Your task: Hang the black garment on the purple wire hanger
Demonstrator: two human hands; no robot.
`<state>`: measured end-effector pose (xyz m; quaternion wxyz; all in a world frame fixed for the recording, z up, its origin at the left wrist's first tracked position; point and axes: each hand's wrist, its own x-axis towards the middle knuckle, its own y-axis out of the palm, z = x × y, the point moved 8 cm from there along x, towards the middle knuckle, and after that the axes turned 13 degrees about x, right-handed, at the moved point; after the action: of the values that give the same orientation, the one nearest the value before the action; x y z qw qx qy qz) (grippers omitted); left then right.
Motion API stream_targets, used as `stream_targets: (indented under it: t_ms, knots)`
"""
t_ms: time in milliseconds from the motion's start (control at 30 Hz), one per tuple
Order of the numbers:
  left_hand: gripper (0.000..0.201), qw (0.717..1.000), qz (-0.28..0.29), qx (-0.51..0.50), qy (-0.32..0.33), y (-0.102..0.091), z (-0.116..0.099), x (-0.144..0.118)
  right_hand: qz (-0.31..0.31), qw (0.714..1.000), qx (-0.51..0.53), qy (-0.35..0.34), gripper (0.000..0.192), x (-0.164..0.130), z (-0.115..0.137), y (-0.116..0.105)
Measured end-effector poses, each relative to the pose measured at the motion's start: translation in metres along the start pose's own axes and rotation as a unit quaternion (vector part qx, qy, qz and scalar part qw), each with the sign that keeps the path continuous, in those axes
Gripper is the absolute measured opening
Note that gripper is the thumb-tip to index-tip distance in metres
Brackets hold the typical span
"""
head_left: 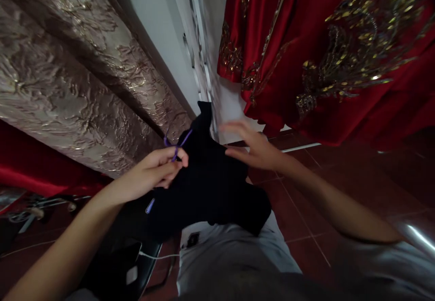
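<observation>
A black cloth lies over my lap, with a narrow end reaching forward between my hands. My left hand is closed at the cloth's left side, its fingers pinched on a thin purple cord whose ends stick up in a crossed shape. Whether those fingers also grip the cloth I cannot tell. To the right, my right hand hovers over the cloth's edge with fingers stretched apart and slightly blurred, holding nothing. A small purple-blue piece shows at the cloth's left edge.
Beige embossed fabric hangs close on the left. Red satin with gold beading hangs at the right, above a tiled floor. Low on the left, a black seat holds a phone-like device with a white cable.
</observation>
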<state>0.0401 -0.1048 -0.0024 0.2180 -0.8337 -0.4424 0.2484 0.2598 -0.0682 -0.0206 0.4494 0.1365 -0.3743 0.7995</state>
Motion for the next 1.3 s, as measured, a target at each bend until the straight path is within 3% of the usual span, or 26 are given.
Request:
stream_targets:
  t_ms: [33, 100, 200, 267, 333, 400, 467, 500, 533, 567, 600, 700, 800, 867, 967, 1067, 1167, 1233, 1267, 1300]
  knots:
    - [0.015, 0.999, -0.002, 0.051, 0.005, -0.006, 0.003, -0.005, -0.047, 0.999, -0.016, 0.002, 0.071, 0.003, -0.010, -0.013]
    - [0.018, 0.990, -0.051, 0.124, 0.038, -0.026, 0.003, -0.006, -0.055, 0.998, -0.006, 0.035, 0.071, 0.008, -0.033, -0.022]
    - [0.017, 0.965, -0.198, 0.145, 0.095, -0.068, -0.005, 0.006, 0.038, 0.982, 0.119, 0.142, 0.042, 0.013, -0.059, -0.011]
    - [0.018, 0.932, -0.310, 0.140, 0.123, -0.096, -0.009, 0.015, 0.007, 0.953, 0.224, 0.206, 0.045, 0.020, -0.065, -0.017]
    - [0.036, 0.874, -0.424, 0.161, 0.173, -0.115, -0.017, 0.016, -0.105, 0.924, 0.296, 0.218, 0.042, 0.035, -0.064, -0.043]
    - [0.044, 0.788, -0.526, 0.217, 0.234, -0.119, -0.027, 0.008, -0.218, 0.902, 0.316, 0.197, 0.035, 0.054, -0.058, -0.078]
    - [0.043, 0.686, -0.603, 0.287, 0.290, -0.106, -0.036, -0.005, -0.298, 0.888, 0.303, 0.178, 0.033, 0.071, -0.053, -0.111]
    - [0.042, 0.649, -0.617, 0.320, 0.309, -0.095, -0.038, -0.009, -0.328, 0.883, 0.294, 0.166, 0.034, 0.078, -0.051, -0.126]
    - [0.041, 0.635, -0.611, 0.349, 0.320, -0.083, -0.039, -0.009, -0.357, 0.877, 0.284, 0.150, 0.036, 0.082, -0.050, -0.139]
    - [0.041, 0.644, -0.583, 0.377, 0.322, -0.071, -0.039, -0.003, -0.383, 0.873, 0.272, 0.128, 0.038, 0.083, -0.048, -0.150]
    - [0.042, 0.671, -0.539, 0.402, 0.314, -0.059, -0.037, 0.006, -0.404, 0.871, 0.259, 0.101, 0.038, 0.083, -0.046, -0.158]
    - [0.049, 0.770, -0.384, 0.457, 0.228, -0.029, -0.020, 0.043, -0.442, 0.874, 0.199, 0.046, 0.038, 0.065, -0.041, -0.164]
    - [0.053, 0.803, -0.332, 0.476, 0.135, -0.014, 0.001, 0.064, -0.466, 0.869, 0.151, 0.068, 0.037, 0.033, -0.047, -0.155]
    - [0.045, 0.808, -0.355, 0.459, 0.103, -0.009, 0.012, 0.066, -0.494, 0.851, 0.150, 0.098, 0.035, 0.007, -0.058, -0.151]
    - [0.033, 0.827, -0.397, 0.370, 0.148, 0.007, 0.017, 0.057, -0.525, 0.828, 0.148, 0.128, 0.032, -0.024, -0.073, -0.149]
    - [0.020, 0.849, -0.427, 0.243, 0.194, 0.030, 0.018, 0.044, -0.559, 0.824, 0.069, 0.061, 0.010, -0.048, -0.061, -0.137]
    - [0.017, 0.851, -0.489, 0.091, 0.167, 0.050, 0.029, 0.037, -0.626, 0.778, -0.045, -0.028, 0.022, -0.081, -0.028, -0.089]
    - [0.024, 0.828, -0.538, -0.047, 0.149, 0.063, 0.042, 0.035, -0.658, 0.752, -0.034, 0.017, 0.015, -0.100, -0.026, -0.043]
    - [0.025, 0.807, -0.561, -0.113, 0.146, 0.069, 0.048, 0.034, -0.641, 0.764, 0.009, 0.065, 0.018, -0.103, -0.034, -0.018]
    - [0.026, 0.786, -0.575, -0.169, 0.148, 0.075, 0.052, 0.034, -0.591, 0.794, 0.075, 0.122, 0.021, -0.098, -0.046, 0.008]
